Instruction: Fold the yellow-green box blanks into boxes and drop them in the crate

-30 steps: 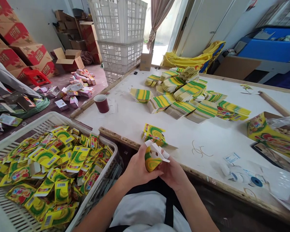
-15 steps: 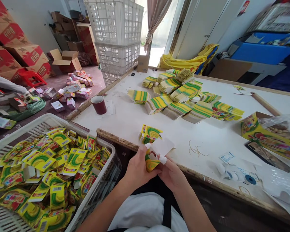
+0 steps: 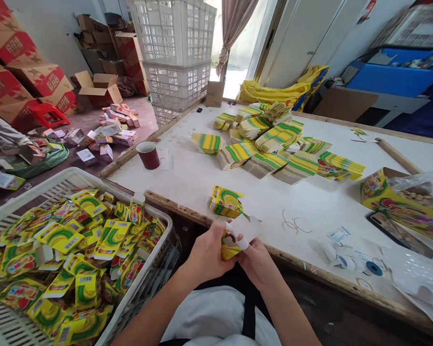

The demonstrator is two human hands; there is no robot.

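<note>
Both hands grip one small yellow-and-green carton (image 3: 231,242) just below the table's front edge. My left hand (image 3: 206,254) wraps its left side, and my right hand (image 3: 255,262) pinches its white flap with taped fingertips. A short stack of flat yellow cartons (image 3: 225,202) lies on the white table (image 3: 310,206) right above the hands. At my left, a white plastic crate (image 3: 162,226) holds several folded yellow cartons (image 3: 75,245).
Bundles of flat cartons (image 3: 277,144) cover the table's far middle. A dark red cup (image 3: 148,154) stands near its left edge. An open yellow box (image 3: 397,202) and tape rolls (image 3: 361,264) lie right. Stacked white crates (image 3: 176,53) and cardboard boxes (image 3: 39,81) fill the floor behind.
The carton in my hands has been turned and its white flap pressed lower. Both hands stay in place near the table's edge.
</note>
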